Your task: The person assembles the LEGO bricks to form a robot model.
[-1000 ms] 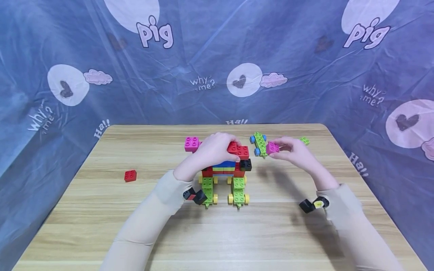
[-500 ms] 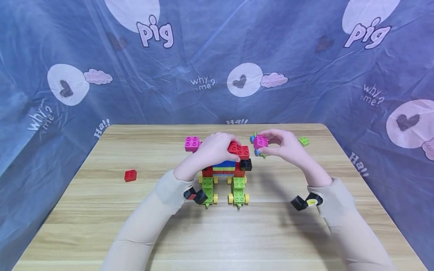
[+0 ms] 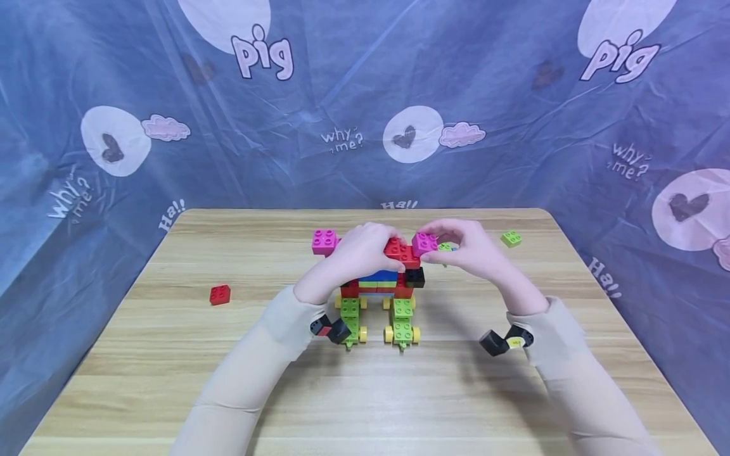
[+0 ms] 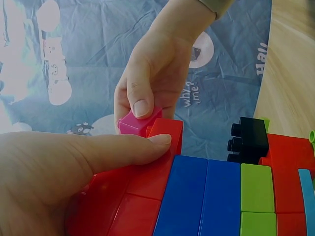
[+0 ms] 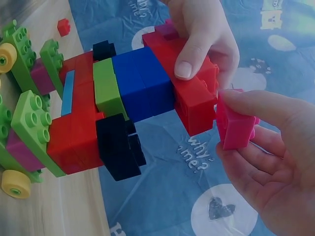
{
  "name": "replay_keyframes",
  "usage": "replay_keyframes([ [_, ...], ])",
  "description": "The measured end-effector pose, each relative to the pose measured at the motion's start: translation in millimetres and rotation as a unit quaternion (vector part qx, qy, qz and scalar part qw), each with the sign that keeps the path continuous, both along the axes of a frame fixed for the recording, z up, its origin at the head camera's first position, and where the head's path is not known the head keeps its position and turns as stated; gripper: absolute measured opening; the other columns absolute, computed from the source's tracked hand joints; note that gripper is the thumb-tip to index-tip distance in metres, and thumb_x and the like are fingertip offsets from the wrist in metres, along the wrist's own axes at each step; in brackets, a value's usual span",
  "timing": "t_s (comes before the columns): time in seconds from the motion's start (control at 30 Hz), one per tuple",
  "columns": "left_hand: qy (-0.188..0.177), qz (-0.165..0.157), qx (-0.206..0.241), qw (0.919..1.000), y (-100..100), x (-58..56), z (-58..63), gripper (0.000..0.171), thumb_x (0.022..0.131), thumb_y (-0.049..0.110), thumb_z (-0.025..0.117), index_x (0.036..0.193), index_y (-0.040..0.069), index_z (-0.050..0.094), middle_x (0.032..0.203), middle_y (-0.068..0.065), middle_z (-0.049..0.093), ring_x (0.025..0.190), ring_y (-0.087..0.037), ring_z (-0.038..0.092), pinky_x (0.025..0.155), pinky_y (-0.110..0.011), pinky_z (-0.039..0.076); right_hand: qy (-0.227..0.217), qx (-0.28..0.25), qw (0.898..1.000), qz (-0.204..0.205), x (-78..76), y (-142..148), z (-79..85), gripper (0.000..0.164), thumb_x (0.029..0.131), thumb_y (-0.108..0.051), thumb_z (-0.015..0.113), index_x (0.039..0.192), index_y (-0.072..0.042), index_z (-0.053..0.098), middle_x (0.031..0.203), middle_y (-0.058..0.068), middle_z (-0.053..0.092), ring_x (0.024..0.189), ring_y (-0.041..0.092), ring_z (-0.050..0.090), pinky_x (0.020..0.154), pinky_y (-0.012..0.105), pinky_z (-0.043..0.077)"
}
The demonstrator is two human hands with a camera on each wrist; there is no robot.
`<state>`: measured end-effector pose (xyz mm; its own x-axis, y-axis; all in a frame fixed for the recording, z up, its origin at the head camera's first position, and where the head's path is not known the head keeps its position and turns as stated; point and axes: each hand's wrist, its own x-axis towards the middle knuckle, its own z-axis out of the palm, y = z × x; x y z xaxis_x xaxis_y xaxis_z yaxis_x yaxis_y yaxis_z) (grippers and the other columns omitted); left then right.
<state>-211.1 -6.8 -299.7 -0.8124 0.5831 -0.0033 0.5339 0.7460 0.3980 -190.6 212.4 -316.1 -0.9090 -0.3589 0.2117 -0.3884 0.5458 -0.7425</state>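
A standing figure of toy building bricks occupies the middle of the table, on two green wheeled bases (image 3: 402,326) with yellow wheels. Blue bricks (image 5: 143,83) and a red top layer (image 3: 403,254) form its upper part; a black brick (image 3: 414,277) sticks out at the right. My left hand (image 3: 362,253) grips the red top layer, thumb on the near side. Between thumb and fingers, my right hand (image 3: 470,250) pinches a pink brick (image 3: 424,244) at the layer's right end, beside the red studs. Whether they touch I cannot tell. Another pink brick (image 3: 324,241) sits at the left end.
A loose red brick (image 3: 219,294) lies to the left on the wooden table (image 3: 171,354). At the back right is a small green brick (image 3: 511,238). Another green wheeled base (image 3: 445,247) is mostly hidden behind my right hand. Blue printed cloth (image 3: 365,171) surrounds the table.
My right hand has moved left with the pink brick, from beside the loose wheeled base to the right end of the red layer. My left hand has stayed in place.
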Motion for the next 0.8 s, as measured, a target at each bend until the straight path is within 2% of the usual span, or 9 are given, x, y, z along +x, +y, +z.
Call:
replay_keyframes([
  [0.13, 0.003, -0.003, -0.002, 1.0000, -0.1, 0.4, 0.0, 0.047, 0.080, 0.039, 0.078, 0.120, 0.019, 0.066, 0.101, 0.005, 0.067, 0.084, -0.012, 0.058, 0.068, -0.027, 0.046, 0.007, -0.002, 1.000, 0.007, 0.4, -0.5, -1.8, 0.042, 0.079, -0.013, 0.079, 0.117, -0.002, 0.066, 0.106, 0.012, 0.069, 0.092, 0.014, 0.066, 0.079, 0.019, 0.052],
  [0.6, 0.007, -0.001, 0.003, 1.0000, -0.5, 0.8, -0.7, 0.047, 0.079, 0.040, 0.078, 0.120, 0.019, 0.066, 0.104, 0.005, 0.069, 0.082, -0.011, 0.059, 0.066, -0.026, 0.045, 0.041, 0.035, 0.998, 0.016, 0.4, -3.9, -1.4, 0.041, 0.078, -0.015, 0.080, 0.115, -0.003, 0.068, 0.107, 0.011, 0.070, 0.098, 0.023, 0.067, 0.085, 0.030, 0.054],
  [0.8, 0.006, 0.000, 0.003, 1.0000, -0.6, 1.2, -0.8, 0.048, 0.079, 0.040, 0.078, 0.121, 0.019, 0.066, 0.105, 0.006, 0.069, 0.083, -0.011, 0.059, 0.067, -0.026, 0.046, 0.052, 0.044, 0.998, 0.018, 1.4, -5.9, 1.1, 0.041, 0.076, -0.012, 0.081, 0.113, -0.001, 0.068, 0.106, 0.012, 0.071, 0.095, 0.023, 0.068, 0.084, 0.040, 0.055],
])
